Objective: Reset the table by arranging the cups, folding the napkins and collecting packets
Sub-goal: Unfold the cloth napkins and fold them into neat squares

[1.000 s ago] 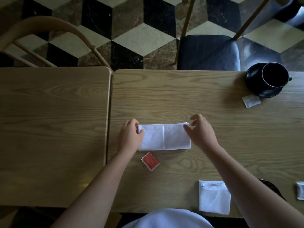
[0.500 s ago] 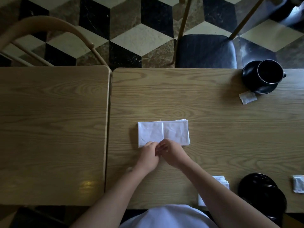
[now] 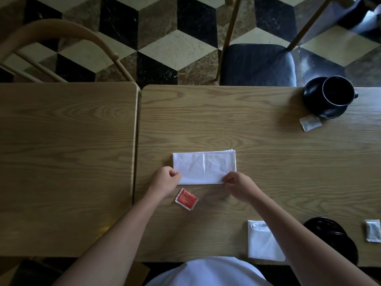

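Fingers of my left hand [image 3: 166, 181] and right hand [image 3: 237, 183] pinch the napkin [image 3: 204, 167] at its near corners, mid-frame, ready to fold it.

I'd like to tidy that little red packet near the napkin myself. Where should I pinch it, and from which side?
Probably by the raised near corner of the flat red square packet, coming from above on the near side. It lies flat and tilted on the wooden table, apart from the white folded napkin, so an edge or corner is the only part offering a grip.
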Demonstrator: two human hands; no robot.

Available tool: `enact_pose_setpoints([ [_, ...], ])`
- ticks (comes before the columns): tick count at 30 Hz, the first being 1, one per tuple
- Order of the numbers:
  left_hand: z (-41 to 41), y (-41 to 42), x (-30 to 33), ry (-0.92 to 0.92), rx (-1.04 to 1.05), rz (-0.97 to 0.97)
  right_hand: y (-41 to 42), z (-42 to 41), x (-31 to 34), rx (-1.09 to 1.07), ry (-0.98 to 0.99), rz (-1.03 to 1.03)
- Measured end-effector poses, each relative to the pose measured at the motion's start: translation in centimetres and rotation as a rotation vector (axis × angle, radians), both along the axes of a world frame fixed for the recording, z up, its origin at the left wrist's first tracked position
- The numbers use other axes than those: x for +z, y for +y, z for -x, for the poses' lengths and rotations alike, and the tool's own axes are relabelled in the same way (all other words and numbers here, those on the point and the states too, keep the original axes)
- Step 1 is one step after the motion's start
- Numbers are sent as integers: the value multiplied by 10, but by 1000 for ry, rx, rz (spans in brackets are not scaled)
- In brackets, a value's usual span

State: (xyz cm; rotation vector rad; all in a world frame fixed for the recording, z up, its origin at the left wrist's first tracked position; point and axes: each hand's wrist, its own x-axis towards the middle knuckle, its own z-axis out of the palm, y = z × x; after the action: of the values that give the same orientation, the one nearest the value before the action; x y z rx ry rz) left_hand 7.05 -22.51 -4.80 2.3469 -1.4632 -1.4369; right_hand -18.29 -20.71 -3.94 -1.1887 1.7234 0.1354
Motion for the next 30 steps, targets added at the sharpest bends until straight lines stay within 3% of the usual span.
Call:
enact_pose_setpoints([
  [4,3,1,6,-18,-40,-2,-7,-5,4,69,32,-32],
  [6,13,10,14,-41,75,109,-17,-6,10,105,97,82],
  [8,38,29,23,60,351,170,-33,-4,13,100,176,337],
  [10,76,49,29,335,708,-21,-55,-5,15,163,183,486],
  [12,109,57,32,596,1071,-293,-76,-9,15,314,201,413],
  [14,131,57,34,782,1305,-458,-87,-17,14,469,271,303],
  [18,147,51,39,897,1407,-490,-99,-32,10,604,355,184],
  [21,151,42,37,862,1446,-490,-106,-38,14,689,375,41],
  [24,149,36,32,840,1517,-479,-107,-38,24,727,294,44],
  [27,144,30,25,910,1538,-382,-106,-33,42,659,153,130],
  [30,126,14,20,1033,1367,-193,-98,-23,54,447,-13,258],
])
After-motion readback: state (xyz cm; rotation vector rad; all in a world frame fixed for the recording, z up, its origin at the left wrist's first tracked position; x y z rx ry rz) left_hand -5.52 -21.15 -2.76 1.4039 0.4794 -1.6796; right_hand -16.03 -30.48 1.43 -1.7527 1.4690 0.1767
